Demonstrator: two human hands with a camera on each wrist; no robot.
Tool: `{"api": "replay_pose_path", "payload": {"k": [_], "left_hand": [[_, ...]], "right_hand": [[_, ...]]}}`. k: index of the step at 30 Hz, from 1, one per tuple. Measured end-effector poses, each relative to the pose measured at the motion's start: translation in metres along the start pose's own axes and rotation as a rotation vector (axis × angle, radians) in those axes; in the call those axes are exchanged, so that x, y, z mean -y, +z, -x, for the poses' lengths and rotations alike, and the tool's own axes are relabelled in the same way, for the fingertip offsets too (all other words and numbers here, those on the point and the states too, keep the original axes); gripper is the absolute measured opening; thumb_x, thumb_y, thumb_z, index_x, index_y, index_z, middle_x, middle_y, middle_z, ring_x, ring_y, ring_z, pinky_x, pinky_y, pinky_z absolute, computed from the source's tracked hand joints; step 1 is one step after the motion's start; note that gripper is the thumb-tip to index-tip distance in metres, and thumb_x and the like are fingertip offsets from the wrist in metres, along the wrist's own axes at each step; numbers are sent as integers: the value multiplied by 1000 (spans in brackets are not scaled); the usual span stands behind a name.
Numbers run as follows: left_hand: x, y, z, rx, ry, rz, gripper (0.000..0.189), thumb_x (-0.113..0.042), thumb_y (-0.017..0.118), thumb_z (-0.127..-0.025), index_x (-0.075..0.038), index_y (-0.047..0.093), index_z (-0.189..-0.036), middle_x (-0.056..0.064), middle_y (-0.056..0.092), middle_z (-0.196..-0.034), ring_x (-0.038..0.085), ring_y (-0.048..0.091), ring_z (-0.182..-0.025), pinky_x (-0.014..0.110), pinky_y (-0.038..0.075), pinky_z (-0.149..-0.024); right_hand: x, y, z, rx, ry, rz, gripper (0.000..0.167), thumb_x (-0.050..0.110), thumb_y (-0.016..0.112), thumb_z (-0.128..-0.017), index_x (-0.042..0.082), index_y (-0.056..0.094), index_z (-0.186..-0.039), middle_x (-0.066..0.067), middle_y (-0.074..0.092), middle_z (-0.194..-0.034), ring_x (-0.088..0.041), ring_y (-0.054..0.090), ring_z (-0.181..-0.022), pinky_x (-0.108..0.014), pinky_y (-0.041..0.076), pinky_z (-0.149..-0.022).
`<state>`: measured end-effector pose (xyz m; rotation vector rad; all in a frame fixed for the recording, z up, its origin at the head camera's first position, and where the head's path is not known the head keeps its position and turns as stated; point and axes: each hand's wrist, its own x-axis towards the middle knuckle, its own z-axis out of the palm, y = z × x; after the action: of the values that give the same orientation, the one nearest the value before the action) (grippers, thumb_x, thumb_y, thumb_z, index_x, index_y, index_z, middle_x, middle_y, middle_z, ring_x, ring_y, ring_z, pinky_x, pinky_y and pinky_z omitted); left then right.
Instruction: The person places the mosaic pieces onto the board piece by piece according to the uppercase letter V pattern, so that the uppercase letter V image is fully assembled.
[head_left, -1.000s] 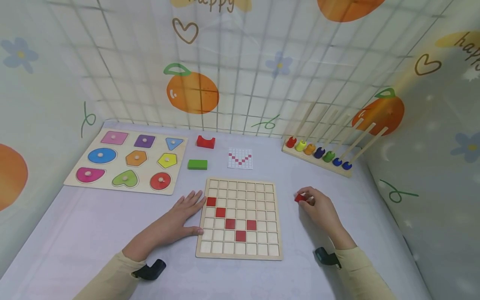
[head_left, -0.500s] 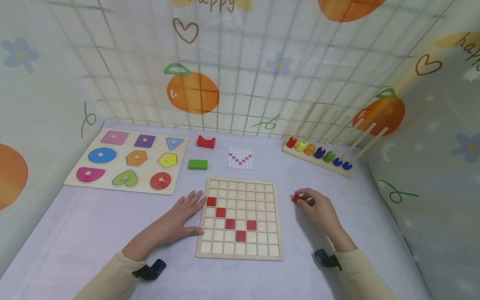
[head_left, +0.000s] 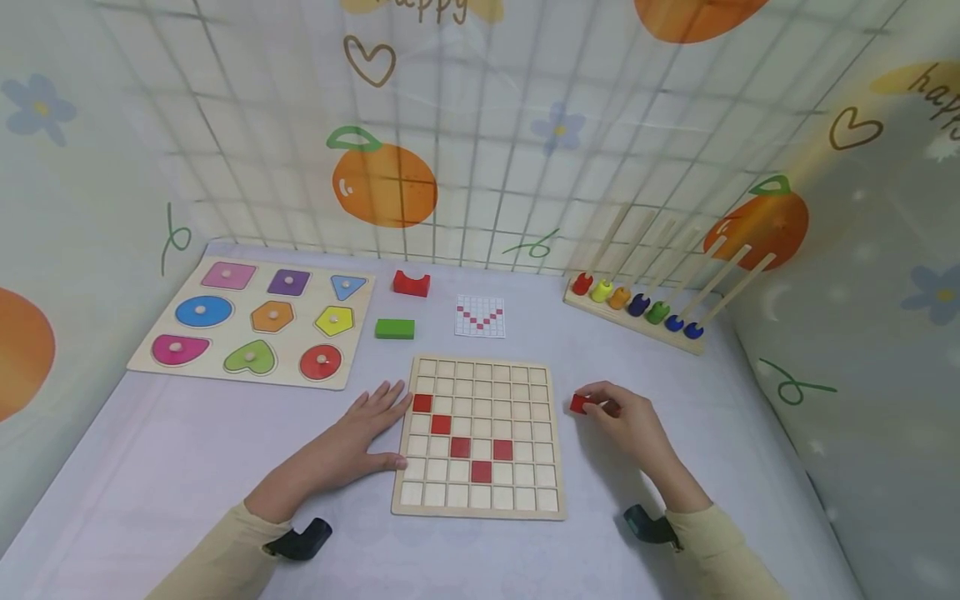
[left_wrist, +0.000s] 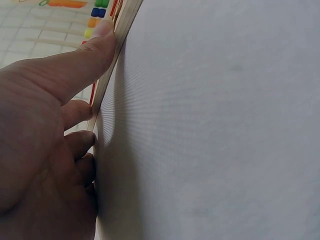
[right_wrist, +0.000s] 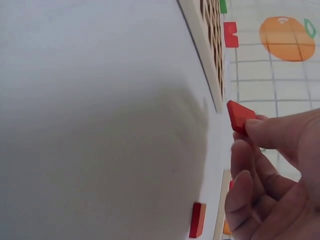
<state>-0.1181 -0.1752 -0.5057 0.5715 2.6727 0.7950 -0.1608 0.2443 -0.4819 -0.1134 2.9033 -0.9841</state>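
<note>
My right hand pinches a small red square tile between thumb and fingers, just off the right edge of the wooden grid board. The right wrist view shows the held tile raised over the table, tilted, beside the board's edge. Another red tile lies on the cloth below that hand. Several red tiles sit in the grid, such as one red tile low in the middle. My left hand has its fingers spread, with fingertips and thumb resting at the board's left edge.
Behind the board lie a small printed pattern card, a green block and a red notched block. A shape puzzle board lies at left. At back right stands a peg rack with coloured beads.
My right hand has moved a little left with the red tile, nearer to the grid board. The left hand stays in place at the board's edge.
</note>
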Motion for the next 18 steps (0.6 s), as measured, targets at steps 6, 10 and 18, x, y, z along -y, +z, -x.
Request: {"api": "replay_pose_path", "payload": {"k": [6,10,18], "left_hand": [[-1,-1,0,5,-4,1,97,-48,80,-84,-15,31,-161,7,17,-170,32,7,-157,54,10,-125],[-2,-1,0,7,-6,2,97,-48,80,-84,-15,31,-161,7,17,-170,32,7,-157,55,9,-125],[-3,-2,1,6,-11,7,97,-47,80,-84,-16,30,-161,7,17,-170,31,6,-157,55,10,-125]], "right_hand": [[8,4,3,36,-12,-20,20,15,73,-96,17,73,-116,-4,73,-102,-19,62,-82,-30,55,-71],[14,8,6,48,-21,-39,19,16,74,-95,18,72,-113,-1,73,-99,-17,62,-80,-30,55,-70],[23,18,9,96,-79,-83,18,14,75,-94,18,73,-111,5,72,-98,-13,62,-80,-26,55,-71]]}}
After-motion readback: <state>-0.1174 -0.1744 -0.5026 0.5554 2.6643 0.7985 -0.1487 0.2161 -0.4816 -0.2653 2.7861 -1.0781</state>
